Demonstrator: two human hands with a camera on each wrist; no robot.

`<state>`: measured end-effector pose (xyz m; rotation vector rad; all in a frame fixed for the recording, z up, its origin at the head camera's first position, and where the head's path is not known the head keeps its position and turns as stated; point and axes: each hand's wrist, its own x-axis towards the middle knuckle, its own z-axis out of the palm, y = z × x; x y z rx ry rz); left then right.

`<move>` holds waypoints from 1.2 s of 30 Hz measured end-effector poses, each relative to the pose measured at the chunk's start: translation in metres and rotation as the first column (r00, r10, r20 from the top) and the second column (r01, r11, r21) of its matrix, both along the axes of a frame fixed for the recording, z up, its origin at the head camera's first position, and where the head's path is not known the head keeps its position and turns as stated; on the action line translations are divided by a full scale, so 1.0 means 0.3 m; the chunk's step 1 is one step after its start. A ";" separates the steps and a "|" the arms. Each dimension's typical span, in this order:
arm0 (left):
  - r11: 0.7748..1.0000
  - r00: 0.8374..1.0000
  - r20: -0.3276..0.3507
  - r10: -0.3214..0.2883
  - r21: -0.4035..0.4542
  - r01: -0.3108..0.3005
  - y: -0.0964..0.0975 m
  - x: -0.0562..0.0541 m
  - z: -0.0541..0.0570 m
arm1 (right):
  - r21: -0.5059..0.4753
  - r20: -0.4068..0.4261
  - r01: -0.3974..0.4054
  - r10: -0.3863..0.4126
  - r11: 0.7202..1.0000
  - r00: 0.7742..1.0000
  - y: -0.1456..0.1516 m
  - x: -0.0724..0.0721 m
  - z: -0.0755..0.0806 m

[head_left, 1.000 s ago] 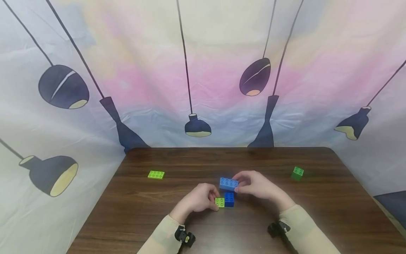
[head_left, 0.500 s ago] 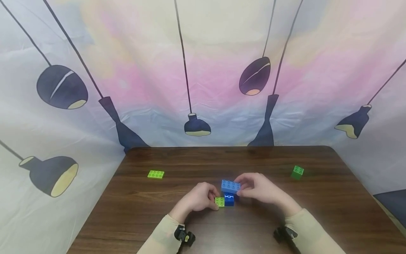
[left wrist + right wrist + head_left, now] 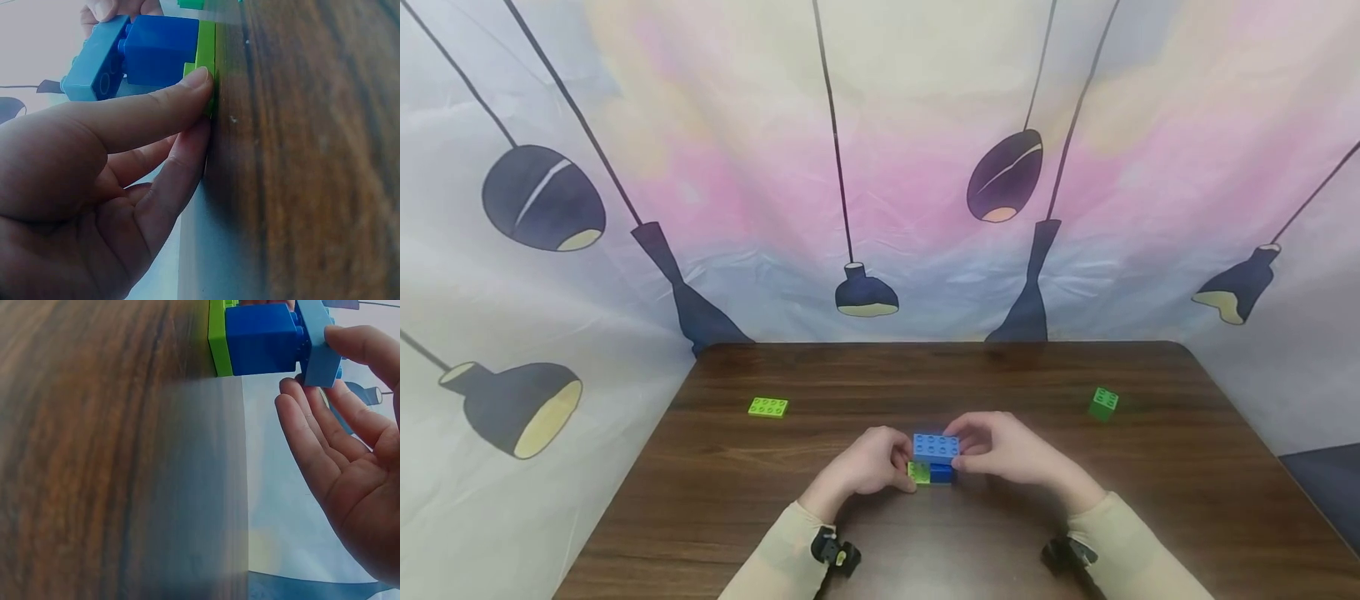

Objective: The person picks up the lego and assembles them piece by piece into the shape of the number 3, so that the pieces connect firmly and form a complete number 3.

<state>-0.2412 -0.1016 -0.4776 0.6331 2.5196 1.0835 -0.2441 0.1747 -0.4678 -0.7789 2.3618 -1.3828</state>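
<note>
A thin lime-green building plate (image 3: 918, 472) lies on the table with a dark blue brick (image 3: 161, 50) standing on its right half. My left hand (image 3: 872, 461) pinches the plate's left end between thumb and fingers. In my right hand (image 3: 1011, 450) I hold a light blue brick (image 3: 936, 447) by its right end, thumb on one side and fingers on the other. The light blue brick sits right at the studs of the dark blue brick (image 3: 261, 339), slightly tilted in the right wrist view, and overhangs to the left above the plate.
Another lime-green plate (image 3: 768, 407) lies at the back left of the brown wooden table (image 3: 820, 375). A green brick (image 3: 1103, 403) stands at the back right. Behind the table hangs a cloth (image 3: 925, 167) printed with lamps.
My right hand has brought the light blue brick down and toward me, then left, over the dark blue brick, whose top it now covers. My left hand stays on the plate.
</note>
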 end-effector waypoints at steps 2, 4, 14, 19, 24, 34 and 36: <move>1.000 1.000 -0.001 -0.001 0.001 0.001 -0.001 -0.001 -0.002 | -0.002 -0.007 -0.004 0.004 1.000 1.000 -0.002 0.001 0.000; 1.000 1.000 -0.003 -0.001 0.003 0.001 -0.001 -0.002 -0.003 | 0.001 -0.013 -0.008 0.008 1.000 1.000 -0.004 0.002 0.001; 1.000 1.000 -0.005 0.001 0.014 -0.001 -0.001 -0.008 -0.007 | 0.005 -0.029 -0.011 0.011 1.000 1.000 -0.018 0.005 -0.002; 1.000 1.000 -0.007 -0.003 0.014 0.003 0.000 -0.008 -0.004 | 0.002 -0.032 -0.008 0.008 1.000 0.999 -0.020 0.009 0.000; 1.000 1.000 -0.009 0.000 0.003 0.000 0.002 -0.006 -0.004 | -0.004 -0.021 -0.005 0.005 1.000 1.000 -0.023 0.013 0.005; 1.000 1.000 -0.007 0.009 -0.004 -0.009 0.002 -0.003 -0.006 | 0.018 -0.043 -0.002 0.003 1.000 0.999 -0.023 0.011 -0.006; 1.000 1.000 -0.005 0.011 -0.005 -0.011 0.002 -0.002 -0.005 | 0.025 -0.048 0.002 -0.001 1.000 0.999 -0.022 0.010 -0.009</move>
